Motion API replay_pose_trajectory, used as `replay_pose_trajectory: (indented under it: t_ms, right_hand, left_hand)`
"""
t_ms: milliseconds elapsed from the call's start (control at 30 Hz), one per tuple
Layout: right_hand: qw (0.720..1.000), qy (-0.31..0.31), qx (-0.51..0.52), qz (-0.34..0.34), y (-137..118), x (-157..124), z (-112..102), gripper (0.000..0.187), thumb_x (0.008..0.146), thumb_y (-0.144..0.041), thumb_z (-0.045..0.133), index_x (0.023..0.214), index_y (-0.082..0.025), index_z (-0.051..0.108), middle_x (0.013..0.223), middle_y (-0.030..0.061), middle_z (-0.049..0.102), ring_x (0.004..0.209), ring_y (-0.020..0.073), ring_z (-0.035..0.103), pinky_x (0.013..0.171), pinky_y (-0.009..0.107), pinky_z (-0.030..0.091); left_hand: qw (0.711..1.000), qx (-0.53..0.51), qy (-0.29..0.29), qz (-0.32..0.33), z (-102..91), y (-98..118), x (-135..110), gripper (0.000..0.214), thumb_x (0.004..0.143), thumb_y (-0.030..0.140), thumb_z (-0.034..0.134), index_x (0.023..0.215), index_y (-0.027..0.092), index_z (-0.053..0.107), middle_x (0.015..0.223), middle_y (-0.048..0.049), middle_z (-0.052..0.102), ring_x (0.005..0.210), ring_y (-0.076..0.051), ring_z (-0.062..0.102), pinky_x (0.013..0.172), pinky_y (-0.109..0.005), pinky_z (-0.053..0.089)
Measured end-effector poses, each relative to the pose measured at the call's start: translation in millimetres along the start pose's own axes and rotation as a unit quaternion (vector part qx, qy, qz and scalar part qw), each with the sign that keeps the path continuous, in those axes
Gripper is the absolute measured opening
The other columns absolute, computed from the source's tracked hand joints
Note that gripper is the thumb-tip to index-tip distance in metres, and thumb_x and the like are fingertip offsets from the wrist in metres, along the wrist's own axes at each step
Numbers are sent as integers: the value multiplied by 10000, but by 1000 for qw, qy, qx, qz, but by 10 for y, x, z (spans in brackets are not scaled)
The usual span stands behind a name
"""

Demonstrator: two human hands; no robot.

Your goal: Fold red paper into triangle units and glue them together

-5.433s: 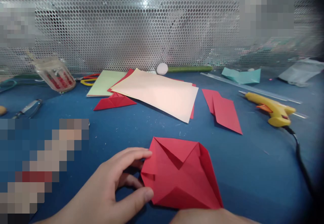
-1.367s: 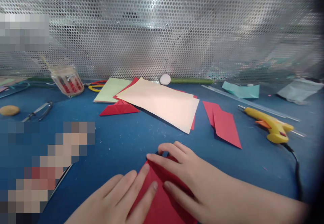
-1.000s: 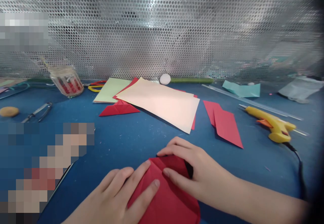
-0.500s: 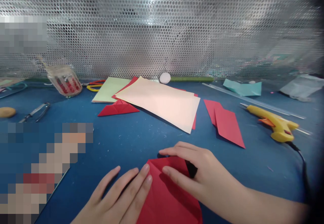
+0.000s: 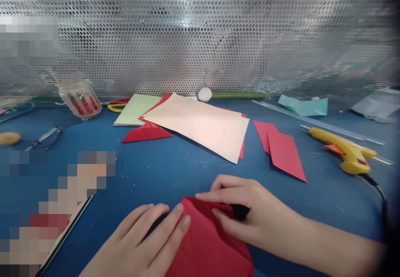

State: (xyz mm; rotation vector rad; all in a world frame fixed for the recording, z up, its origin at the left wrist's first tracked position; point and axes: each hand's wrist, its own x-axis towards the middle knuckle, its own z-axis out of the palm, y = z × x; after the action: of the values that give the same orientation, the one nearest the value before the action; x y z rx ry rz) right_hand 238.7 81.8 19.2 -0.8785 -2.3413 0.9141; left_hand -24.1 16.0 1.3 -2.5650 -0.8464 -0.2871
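Observation:
A folded sheet of red paper (image 5: 206, 248) lies at the bottom centre, with creases and a raised flap along its upper right. My left hand (image 5: 146, 235) holds its left edge, thumb and forefinger pressed close together at the top corner. The other fingers of that hand stretch over the blue table. My right hand (image 5: 246, 204) grips the flap, thumb on the near side and fingers behind the upper edge. Part of the flap is hidden by this hand, and the paper's lower end runs out of view.
Beyond my hands lie a folded red paper piece (image 5: 148, 133), cream sheets (image 5: 200, 127), green paper (image 5: 134, 112) and red rectangles (image 5: 286, 154). A yellow glue gun (image 5: 346, 147) with a cord rests at right. A tilted jar (image 5: 80, 99) and scissors (image 5: 116, 108) stand back left, before a perforated metal panel (image 5: 193, 39).
My right thumb has shifted right and the flap stands more open. My left fingers have drawn closer together on the paper's edge. The view has shifted slightly.

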Motion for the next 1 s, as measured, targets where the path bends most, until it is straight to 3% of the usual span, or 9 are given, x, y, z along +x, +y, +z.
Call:
replay_pose_trajectory:
  t_ms: [167,300,400,467,533,667,833,1000]
  right_hand:
    - [996,-7,-83,-35,6,-27,58,516,887,-47,420,1309,-168,693,904,80,642,774,149,651,708,246,582]
    - [991,20,-126,-49,17,-68,111,493,921,-54,390,1306,-139,686,863,82,622,734,158,640,675,254,598]
    - [987,45,-134,-72,14,-104,113,468,948,-69,399,1281,-192,704,852,62,625,734,146,647,680,225,594]
    - [987,37,-135,-81,2,-123,99,446,953,-76,429,1277,-204,706,873,62,641,771,145,661,704,210,593]
    - [987,22,-138,-83,-11,-133,81,441,928,-66,476,1283,-199,701,921,74,659,825,156,671,739,216,597]
    - [985,-6,-147,-94,-22,-127,56,451,865,-16,530,1254,-159,708,957,87,662,848,173,662,759,237,601]
    - [983,-14,-153,-99,-49,-102,37,337,927,-49,550,1208,-121,722,945,96,656,812,182,647,738,260,602]
    - [979,-34,-163,-119,-97,-78,-3,247,973,-70,547,1127,-79,739,890,95,668,761,170,643,695,234,588]
  left_hand:
    - [1000,-9,-1,-20,-15,-3,12,412,1109,240,274,1341,173,608,1305,3,705,1109,-225,531,1030,-368,305]
    - [999,-14,24,-29,33,8,27,408,1088,214,291,1296,163,637,1287,-6,708,1084,-236,530,1091,-383,260]
    - [997,-19,55,-40,61,11,50,435,1100,216,258,1245,176,666,1285,-2,708,1075,-230,539,1095,-381,269]
    - [998,-25,42,-43,68,13,67,458,1115,247,229,1244,177,663,1316,-10,693,1096,-233,535,1069,-381,298]
    - [998,-34,22,-45,74,16,78,473,1123,263,211,1247,182,659,1358,-12,669,1113,-236,527,1029,-375,334]
    - [996,-41,55,-50,80,18,77,472,1074,171,225,1219,179,675,1359,-25,661,1072,-256,531,971,-398,370]
    - [999,-33,-22,-14,-34,-53,87,414,1018,136,331,1323,146,612,1425,-40,626,1128,-274,505,1018,-427,311]
    - [999,0,-27,36,-133,-77,101,423,1101,141,267,1247,200,660,1344,22,688,1090,-202,508,951,-359,343]
